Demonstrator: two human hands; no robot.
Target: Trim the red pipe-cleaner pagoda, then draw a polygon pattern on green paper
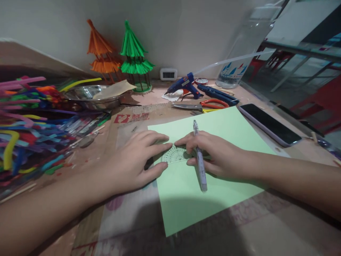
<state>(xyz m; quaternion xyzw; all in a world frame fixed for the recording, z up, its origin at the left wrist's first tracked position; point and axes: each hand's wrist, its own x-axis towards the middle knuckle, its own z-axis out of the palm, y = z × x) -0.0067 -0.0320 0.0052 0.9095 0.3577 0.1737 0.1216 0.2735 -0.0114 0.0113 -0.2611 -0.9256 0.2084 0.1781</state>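
Note:
A light green sheet of paper (213, 185) lies on the table in front of me. On its left part sits a clear protractor (176, 155). My left hand (135, 161) lies flat with fingers spread, its fingertips touching the protractor's left side. My right hand (213, 154) rests on the protractor's right side, with a pen (199, 160) tucked between its fingers. The pen's tip points away from me and is off the paper.
A pile of coloured pipe cleaners (23, 124) fills the left. A metal bowl (90, 96), orange (102, 53) and green (135, 53) paper pavilions, a blue glue gun (185, 85), pliers (205, 104), a phone (269, 123) and a water jug (245, 46) stand behind and to the right.

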